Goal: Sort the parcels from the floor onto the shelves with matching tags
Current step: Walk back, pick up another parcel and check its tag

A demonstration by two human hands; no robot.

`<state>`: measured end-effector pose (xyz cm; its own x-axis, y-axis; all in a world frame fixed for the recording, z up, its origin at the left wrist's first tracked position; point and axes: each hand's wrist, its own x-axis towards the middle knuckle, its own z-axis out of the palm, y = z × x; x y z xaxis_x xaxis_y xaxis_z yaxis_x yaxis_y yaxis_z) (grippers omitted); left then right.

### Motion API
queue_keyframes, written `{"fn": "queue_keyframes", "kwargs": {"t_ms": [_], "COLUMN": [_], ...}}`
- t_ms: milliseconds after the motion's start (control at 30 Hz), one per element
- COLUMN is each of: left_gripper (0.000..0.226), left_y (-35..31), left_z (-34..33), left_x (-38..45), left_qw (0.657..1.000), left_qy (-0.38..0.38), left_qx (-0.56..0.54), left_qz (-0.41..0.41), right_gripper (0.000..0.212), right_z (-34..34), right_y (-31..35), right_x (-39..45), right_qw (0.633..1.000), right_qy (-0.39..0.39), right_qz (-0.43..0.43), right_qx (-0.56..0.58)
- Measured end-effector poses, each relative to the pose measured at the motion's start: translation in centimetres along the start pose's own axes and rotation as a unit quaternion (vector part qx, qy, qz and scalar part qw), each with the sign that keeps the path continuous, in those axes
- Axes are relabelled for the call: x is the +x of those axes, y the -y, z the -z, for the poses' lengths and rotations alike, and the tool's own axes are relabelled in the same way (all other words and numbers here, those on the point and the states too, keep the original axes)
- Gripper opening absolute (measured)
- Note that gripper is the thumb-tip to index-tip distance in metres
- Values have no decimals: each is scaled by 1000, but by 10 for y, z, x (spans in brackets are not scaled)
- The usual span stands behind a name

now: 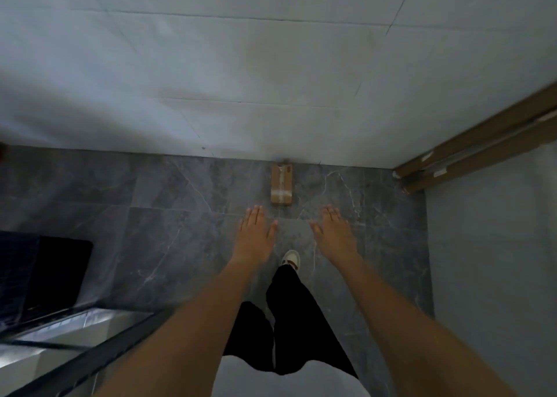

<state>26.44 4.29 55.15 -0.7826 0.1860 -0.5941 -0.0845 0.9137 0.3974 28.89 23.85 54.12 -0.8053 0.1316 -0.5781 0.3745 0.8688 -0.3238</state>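
One small brown cardboard parcel (281, 184), taped across with clear tape, lies on the grey marble floor against the foot of the white tiled wall. Both my arms stretch forward and down toward it. My left hand (255, 235) is flat, palm down, fingers slightly apart, just below and left of the parcel. My right hand (335, 234) is likewise flat and empty, just below and right of it. Neither hand touches the parcel.
Long brown cardboard tubes (470, 152) lean in the right corner. A grey wall panel (494, 246) closes the right side. A dark shelf frame with a black bin (51, 279) stands at the lower left. My legs and a white shoe (291, 259) are below.
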Motion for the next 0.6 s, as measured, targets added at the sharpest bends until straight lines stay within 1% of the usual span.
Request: {"fn": "queue_keyframes", "kwargs": {"t_ms": [100, 200, 267, 367, 500, 600], "left_gripper": [65, 64, 62, 58, 59, 55], "left_y": [2, 14, 21, 31, 56, 80], "left_z": [-11, -14, -15, -21, -60, -100], "left_x": [29, 63, 95, 142, 217, 280], "left_qw": [999, 998, 996, 987, 972, 964], "left_qy": [23, 33, 29, 6, -5, -23], "left_qx": [-39, -37, -55, -135, -190, -211], "left_qz": [26, 46, 57, 83, 138, 158], "right_gripper": [57, 58, 58, 60, 60, 59], "right_z": [-5, -18, -31, -52, -99, -147], "right_y": [-3, -3, -4, -7, -24, -45], "right_x": [38, 73, 100, 140, 207, 262], "right_qw": [1000, 999, 998, 994, 977, 968], "right_qy": [8, 32, 41, 56, 51, 37], "right_qz": [-7, -19, -30, -49, -102, -130], "right_qx": [-13, -1, 27, 82, 178, 212]}}
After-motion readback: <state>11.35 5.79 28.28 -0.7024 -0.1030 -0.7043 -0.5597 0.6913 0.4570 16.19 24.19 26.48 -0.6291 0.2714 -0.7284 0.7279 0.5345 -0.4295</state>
